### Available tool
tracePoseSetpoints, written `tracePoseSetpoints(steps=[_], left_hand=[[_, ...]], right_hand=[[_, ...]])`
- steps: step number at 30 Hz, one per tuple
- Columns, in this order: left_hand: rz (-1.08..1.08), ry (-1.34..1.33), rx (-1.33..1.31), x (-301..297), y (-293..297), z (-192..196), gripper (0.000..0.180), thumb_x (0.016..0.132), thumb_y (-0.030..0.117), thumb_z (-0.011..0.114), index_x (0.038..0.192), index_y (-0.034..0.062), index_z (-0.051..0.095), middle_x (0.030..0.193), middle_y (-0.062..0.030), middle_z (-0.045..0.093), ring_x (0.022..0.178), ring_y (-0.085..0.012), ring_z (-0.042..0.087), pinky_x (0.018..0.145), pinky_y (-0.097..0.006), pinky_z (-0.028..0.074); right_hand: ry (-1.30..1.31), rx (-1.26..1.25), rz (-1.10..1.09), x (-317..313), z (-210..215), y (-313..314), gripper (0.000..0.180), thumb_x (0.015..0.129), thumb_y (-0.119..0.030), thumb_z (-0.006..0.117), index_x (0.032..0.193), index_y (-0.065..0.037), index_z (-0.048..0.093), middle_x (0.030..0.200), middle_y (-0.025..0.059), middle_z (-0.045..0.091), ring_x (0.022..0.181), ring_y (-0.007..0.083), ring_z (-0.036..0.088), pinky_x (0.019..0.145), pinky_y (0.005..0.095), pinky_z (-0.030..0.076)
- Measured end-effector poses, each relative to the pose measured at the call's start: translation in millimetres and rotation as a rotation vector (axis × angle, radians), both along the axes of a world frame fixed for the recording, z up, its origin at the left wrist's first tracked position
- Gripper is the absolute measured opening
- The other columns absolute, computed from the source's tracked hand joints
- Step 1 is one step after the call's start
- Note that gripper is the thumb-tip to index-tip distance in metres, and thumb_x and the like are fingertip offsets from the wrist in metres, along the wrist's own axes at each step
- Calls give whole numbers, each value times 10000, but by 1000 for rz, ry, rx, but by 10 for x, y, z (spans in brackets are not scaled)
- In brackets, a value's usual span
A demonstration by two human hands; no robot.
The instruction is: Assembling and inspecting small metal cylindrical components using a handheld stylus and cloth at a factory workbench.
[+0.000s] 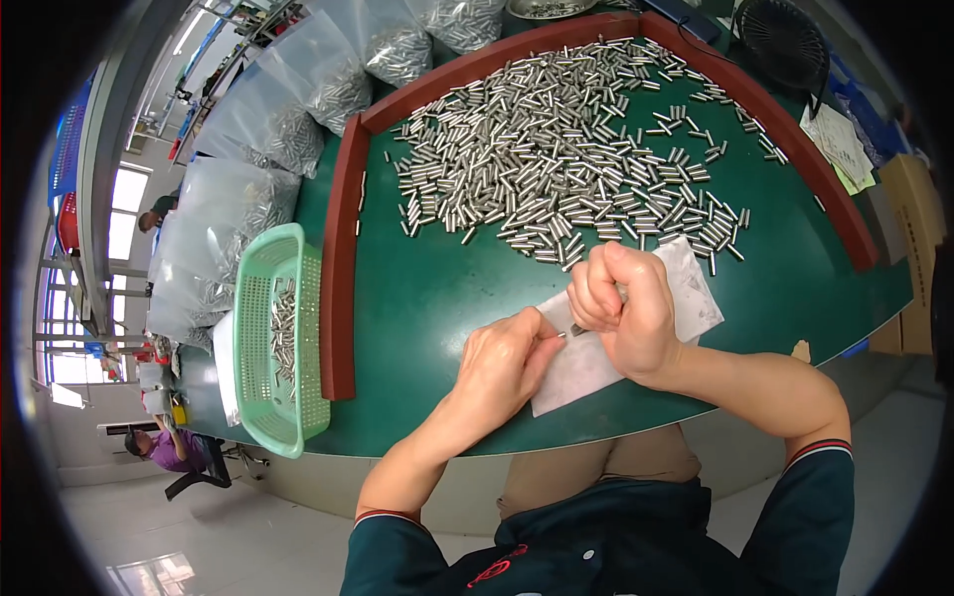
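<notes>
Over the front of the green table, my left hand (504,360) is closed in a pinch. A small silver metal pin (561,335) shows its tip between the thumb and forefinger. My right hand (628,310) is curled into a fist just to the right, and a greyish bit shows among its fingers, too small to make out. A short dark grey piece (578,330) shows between the two hands. Beneath them lies a creased, smudged white cloth or paper (696,298). Beyond my hands spreads a large heap of short metal pins (537,149).
Dark red wooden rails (343,258) border the heap. A green plastic basket (253,397) with some pins stands left. Clear bags (238,214) filled with metal parts line the left and back. A black fan (783,45) and cardboard box (914,214) are right. Other people are far left.
</notes>
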State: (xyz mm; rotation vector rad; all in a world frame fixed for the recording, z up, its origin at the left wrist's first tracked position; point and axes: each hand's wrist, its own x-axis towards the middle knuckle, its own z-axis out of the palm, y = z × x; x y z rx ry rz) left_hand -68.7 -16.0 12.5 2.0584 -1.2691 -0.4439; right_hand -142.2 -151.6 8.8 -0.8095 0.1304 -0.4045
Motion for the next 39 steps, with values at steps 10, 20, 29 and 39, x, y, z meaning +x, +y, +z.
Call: tracePoseSetpoints(steps=[10,20,29,39], left_hand=[[37,12,20,-4,-2,-28,166,714,74,645,703,14,490,543,-111,523,476,-263,520,441,-339,397],[41,17,26,-2,2,-30,167,717,81,645,701,15,493,540,-107,525,469,-258,519,436,-336,394],[47,48,32,26,-22,-41,152,718,69,633,676,12,499,537,-122,527,467,-274,521,430,-343,391],[78,176,-23,59,27,15,153,766,82,608,713,1,489,609,-85,546,522,-179,531,469,-296,401]], right_hand=[[1,-13,-17,-8,-39,37,387,869,-250,310,516,-92,301,437,1,273,402,91,192,402,247,184],[-3,-34,-13,-4,-38,44,387,869,-245,307,514,-92,300,438,4,281,402,91,196,401,246,187],[1,-149,-19,-19,-18,99,377,862,-217,318,509,-87,292,452,3,285,430,90,213,429,241,206],[16,-88,6,-11,-34,57,362,853,-176,329,509,-69,288,468,3,301,454,80,263,428,234,227]])
